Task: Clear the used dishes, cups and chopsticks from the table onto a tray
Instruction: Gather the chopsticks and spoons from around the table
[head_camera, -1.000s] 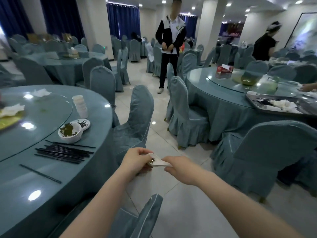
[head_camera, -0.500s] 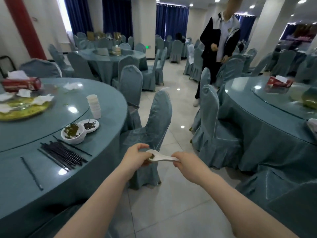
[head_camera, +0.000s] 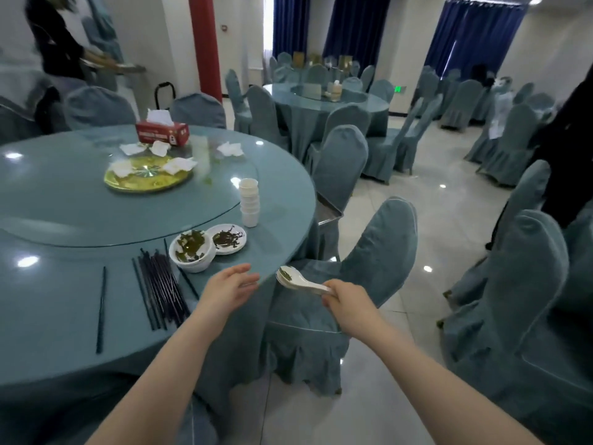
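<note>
The round table under blue-grey cloth [head_camera: 64, 316] carries, near its right edge, a stack of white cups [head_camera: 249, 202], a white bowl of greens [head_camera: 192, 250], a small white saucer [head_camera: 228, 239] and loose black chopsticks [head_camera: 160, 290]. The right hand [head_camera: 348, 305] clamps stacked white ceramic spoons [head_camera: 296, 280] by their handles, just off that edge; they look brittle and probably slick. The left hand [head_camera: 229, 289] hovers with fingers apart.

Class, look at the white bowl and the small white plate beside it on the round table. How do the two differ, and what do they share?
The white bowl is deep with tall sides; the small white plate is flat and shallow. The bowl holds pale green, leafy scraps; the plate holds darker, stringy ones. The bowl sits nearer the chopsticks, the plate nearer the stacked cups. Both are white, round, used, and sit edge to edge.
</note>
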Demonstrator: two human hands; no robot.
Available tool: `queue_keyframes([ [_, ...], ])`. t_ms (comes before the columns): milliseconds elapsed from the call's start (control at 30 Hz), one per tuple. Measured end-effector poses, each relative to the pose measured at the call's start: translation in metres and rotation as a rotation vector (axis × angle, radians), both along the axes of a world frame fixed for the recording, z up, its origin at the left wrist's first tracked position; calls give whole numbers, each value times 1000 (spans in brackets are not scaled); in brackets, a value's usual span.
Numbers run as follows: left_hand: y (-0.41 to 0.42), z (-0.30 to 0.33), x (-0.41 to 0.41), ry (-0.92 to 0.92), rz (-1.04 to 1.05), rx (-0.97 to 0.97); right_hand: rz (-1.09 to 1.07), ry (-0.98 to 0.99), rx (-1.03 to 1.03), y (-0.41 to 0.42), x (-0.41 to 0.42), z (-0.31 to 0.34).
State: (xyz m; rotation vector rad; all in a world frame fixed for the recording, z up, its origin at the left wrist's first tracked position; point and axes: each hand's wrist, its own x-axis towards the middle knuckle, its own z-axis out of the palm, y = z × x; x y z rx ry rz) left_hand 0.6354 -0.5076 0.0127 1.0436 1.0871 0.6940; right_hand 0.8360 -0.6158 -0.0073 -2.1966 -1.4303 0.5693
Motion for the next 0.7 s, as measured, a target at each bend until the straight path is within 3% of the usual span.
queue_keyframes([
  [233,92,-16,-7,42,158,14,66,17,-50,121,22,-22],
  [500,163,-25,-20,33,416,-2,277,-142,-187,269,33,-63],
  [700,205,-42,-21,129,592,-63,417,-200,-249,368,30,-112],
])
